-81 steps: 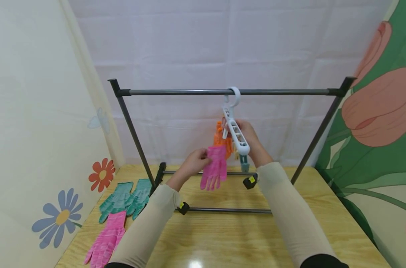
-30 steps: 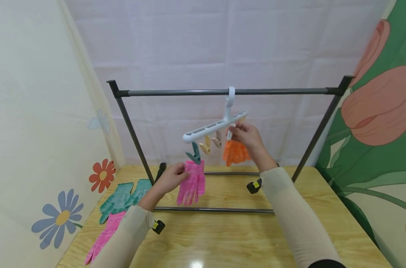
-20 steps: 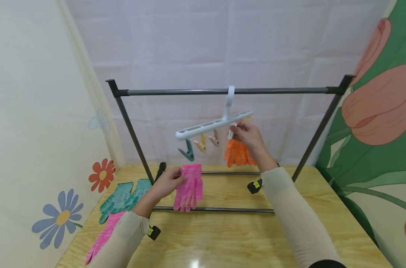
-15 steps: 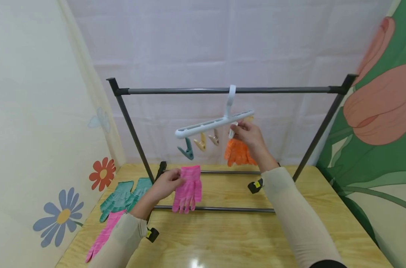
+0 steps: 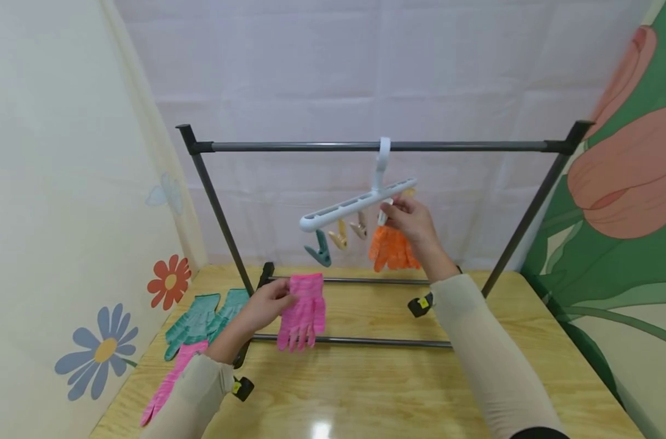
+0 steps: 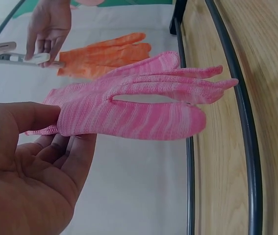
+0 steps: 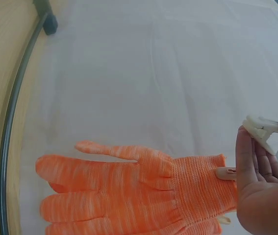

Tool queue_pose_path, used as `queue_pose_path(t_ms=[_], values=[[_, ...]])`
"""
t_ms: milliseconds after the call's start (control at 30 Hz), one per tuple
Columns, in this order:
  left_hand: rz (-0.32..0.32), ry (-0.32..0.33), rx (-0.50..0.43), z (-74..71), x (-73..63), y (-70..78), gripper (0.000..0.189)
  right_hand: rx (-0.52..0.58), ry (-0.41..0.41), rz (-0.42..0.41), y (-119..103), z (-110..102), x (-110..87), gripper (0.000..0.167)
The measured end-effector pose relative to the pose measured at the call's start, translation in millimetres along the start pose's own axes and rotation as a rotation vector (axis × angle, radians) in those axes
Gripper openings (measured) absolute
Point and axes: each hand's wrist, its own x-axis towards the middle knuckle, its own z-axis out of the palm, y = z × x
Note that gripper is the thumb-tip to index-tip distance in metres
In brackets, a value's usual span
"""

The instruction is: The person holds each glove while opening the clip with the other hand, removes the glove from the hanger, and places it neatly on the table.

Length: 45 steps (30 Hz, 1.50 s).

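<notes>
My left hand (image 5: pixel 264 306) pinches a pink knit glove (image 5: pixel 304 311) near its cuff, fingers of the glove hanging down. In the left wrist view my thumb lies on top of the cuff. My right hand (image 5: pixel 412 221) pinches a white clothespin (image 7: pixel 260 129) under the white clip hanger (image 5: pixel 341 210). Behind that hand hang orange gloves (image 5: pixel 388 249), a beige clip on their cuff in the right wrist view. Along the hanger's left part dangle a teal clothespin (image 5: pixel 321 250), a yellow clothespin (image 5: pixel 340 235) and a beige clothespin (image 5: pixel 359 228), holding nothing.
The hanger hooks over the top bar (image 5: pixel 289 147) of a dark metal rack, whose lower bars (image 5: pixel 366 341) cross the wooden table (image 5: pixel 377 390). Teal gloves (image 5: pixel 193 323) and another pink glove (image 5: pixel 174 384) lie at the table's left, partly behind my left sleeve.
The hanger has swung from pointing toward me to lying crosswise. My left hand has moved left and down with the pink glove; my right hand now pinches the white clothespin in plain view.
</notes>
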Motion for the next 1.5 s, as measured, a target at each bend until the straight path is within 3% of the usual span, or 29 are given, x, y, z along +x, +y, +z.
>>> queue_pose_path(t_ms=[133,333,567,1033,1267,1500], values=[[-0.016,-0.014,0.001,-1.6,-7.5,-3.6,0.027,-0.004,-0.012,0.004,0,2,-0.2,0.031],[-0.013,-0.019,0.017,-2.2,-17.3,-9.8,0.015,-0.004,-0.027,0.007,1,6,-0.2,0.037],[-0.073,-0.007,-0.020,-0.7,-30.6,-13.1,0.019,0.031,-0.050,-0.014,2,8,-4.0,0.033],[-0.062,-0.030,-0.004,6.6,-33.2,-13.8,0.017,0.030,0.000,0.001,-2,0,-3.3,0.031],[-0.087,-0.055,-0.028,9.2,-41.3,-22.2,0.020,0.041,0.003,0.028,0,0,-6.9,0.041],[-0.075,-0.077,-0.069,4.1,-50.5,-31.5,0.021,0.037,0.006,0.015,1,2,-5.0,0.037]])
